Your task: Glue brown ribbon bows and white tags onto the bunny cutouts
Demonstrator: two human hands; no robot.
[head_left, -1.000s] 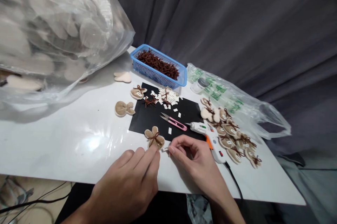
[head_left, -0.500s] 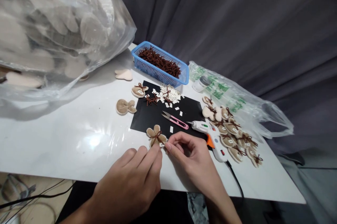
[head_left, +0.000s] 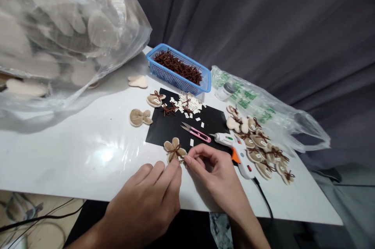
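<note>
A tan felt applique (head_left: 172, 147) with rounded lobes and a brown bow lies on the white table by the black sheet's near edge. The fingers of my left hand (head_left: 149, 194) are closed and press on its near side, partly hiding it and a small white label. At its right edge my right hand (head_left: 212, 171) pinches with thumb and forefinger, close to the label. Pink thread snips (head_left: 199, 132) and a white hot glue gun (head_left: 234, 147) with an orange trigger lie just beyond my right hand.
Behind stands a blue basket (head_left: 178, 70) of brown bows. White labels (head_left: 190, 102) are heaped on the black sheet (head_left: 164, 128). Finished-looking bow pieces (head_left: 258, 143) pile up at right beside a plastic bag (head_left: 263, 104). A large clear bag (head_left: 117, 46) bulges at left.
The view has shifted very slightly. Both hands stay at the tan felt applique in nearly the same pose.
</note>
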